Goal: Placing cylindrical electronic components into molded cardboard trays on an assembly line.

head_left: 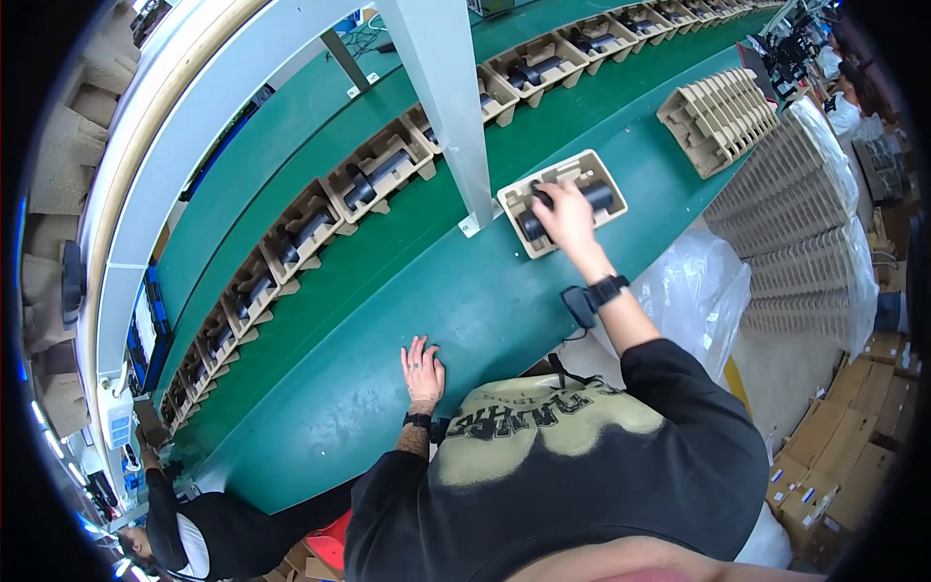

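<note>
A tan molded pulp tray (pixel 621 206) sits on the green work surface in front of me, near the foot of the metal post. Inside it lies a black cylindrical device (pixel 598 195) whose exact kind I cannot make out. My right hand (pixel 568 215) reaches over the tray with its fingers curled onto the device's dark middle part; the hand covers some of it. My left hand (pixel 422 371) rests flat on the green surface (pixel 475 301), fingers stretched out and holding nothing.
Beyond the work surface, a green conveyor carries a curved row of pulp trays (pixel 335 215) with black devices. Nested trays (pixel 716 121) stand at the right end, by tall wrapped tray stacks (pixel 805 228). A metal post (pixel 441 97) rises ahead. Another person (pixel 228 533) works at lower left.
</note>
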`<action>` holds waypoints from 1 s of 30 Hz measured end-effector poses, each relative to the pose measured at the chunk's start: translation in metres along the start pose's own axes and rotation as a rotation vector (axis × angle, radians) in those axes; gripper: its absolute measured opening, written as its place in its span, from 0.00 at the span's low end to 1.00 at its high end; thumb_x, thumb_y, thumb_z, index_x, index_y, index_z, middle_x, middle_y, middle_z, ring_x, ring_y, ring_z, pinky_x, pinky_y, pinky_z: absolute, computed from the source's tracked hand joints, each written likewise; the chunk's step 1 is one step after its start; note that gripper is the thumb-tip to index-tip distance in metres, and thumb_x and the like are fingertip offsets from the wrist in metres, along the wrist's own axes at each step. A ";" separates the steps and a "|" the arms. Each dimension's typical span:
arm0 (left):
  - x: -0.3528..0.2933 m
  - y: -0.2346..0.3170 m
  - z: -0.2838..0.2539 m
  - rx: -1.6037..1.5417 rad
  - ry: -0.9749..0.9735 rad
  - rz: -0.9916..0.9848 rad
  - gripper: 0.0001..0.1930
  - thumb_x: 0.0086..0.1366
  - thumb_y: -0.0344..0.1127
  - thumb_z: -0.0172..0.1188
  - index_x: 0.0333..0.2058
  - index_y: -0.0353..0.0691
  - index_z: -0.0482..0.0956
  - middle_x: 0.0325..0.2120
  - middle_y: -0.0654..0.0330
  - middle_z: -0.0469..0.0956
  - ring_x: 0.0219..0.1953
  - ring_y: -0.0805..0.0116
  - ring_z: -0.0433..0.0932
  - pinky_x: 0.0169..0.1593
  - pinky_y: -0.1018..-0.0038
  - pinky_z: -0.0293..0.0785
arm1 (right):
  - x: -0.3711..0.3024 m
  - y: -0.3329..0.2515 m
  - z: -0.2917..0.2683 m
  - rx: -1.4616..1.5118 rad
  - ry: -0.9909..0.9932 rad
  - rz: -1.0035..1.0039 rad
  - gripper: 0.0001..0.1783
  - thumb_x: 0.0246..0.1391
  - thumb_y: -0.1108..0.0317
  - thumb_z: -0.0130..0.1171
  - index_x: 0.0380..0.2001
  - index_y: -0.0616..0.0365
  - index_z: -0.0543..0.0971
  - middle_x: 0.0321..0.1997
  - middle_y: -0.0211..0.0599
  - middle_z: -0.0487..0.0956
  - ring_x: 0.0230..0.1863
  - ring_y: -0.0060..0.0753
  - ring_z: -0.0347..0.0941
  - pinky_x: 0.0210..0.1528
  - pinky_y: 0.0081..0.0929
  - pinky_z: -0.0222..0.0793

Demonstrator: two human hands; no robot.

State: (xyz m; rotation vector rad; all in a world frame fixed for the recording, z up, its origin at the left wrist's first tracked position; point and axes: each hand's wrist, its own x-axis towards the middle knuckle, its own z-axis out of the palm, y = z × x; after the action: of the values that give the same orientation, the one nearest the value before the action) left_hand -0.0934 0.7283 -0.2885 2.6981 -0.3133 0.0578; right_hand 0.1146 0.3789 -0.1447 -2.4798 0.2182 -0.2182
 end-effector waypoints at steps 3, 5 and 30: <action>-0.002 0.001 -0.003 0.004 -0.015 0.004 0.14 0.55 0.30 0.53 0.42 0.44 0.73 0.55 0.56 0.67 0.63 0.57 0.60 0.67 0.52 0.47 | -0.012 0.015 0.032 -0.150 0.072 -0.132 0.16 0.50 0.63 0.58 0.41 0.58 0.78 0.47 0.50 0.73 0.54 0.50 0.67 0.54 0.37 0.64; 0.002 -0.005 -0.007 0.021 -0.002 -0.014 0.14 0.55 0.30 0.53 0.42 0.44 0.73 0.55 0.56 0.66 0.63 0.57 0.59 0.67 0.52 0.47 | -0.014 0.010 0.053 -0.264 0.274 -0.332 0.16 0.50 0.60 0.58 0.38 0.59 0.79 0.49 0.53 0.72 0.56 0.55 0.64 0.57 0.41 0.62; -0.128 -0.126 -0.095 -0.431 -0.125 0.091 0.21 0.62 0.38 0.52 0.53 0.43 0.66 0.52 0.53 0.69 0.53 0.56 0.69 0.56 0.62 0.66 | -0.129 -0.036 0.108 -0.522 0.000 -0.058 0.31 0.45 0.45 0.57 0.48 0.53 0.78 0.69 0.62 0.46 0.67 0.68 0.47 0.64 0.53 0.53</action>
State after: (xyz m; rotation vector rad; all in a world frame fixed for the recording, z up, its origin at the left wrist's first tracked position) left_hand -0.1886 0.9058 -0.2642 2.2635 -0.4320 -0.1374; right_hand 0.0155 0.4965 -0.2209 -3.0072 0.2252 -0.2046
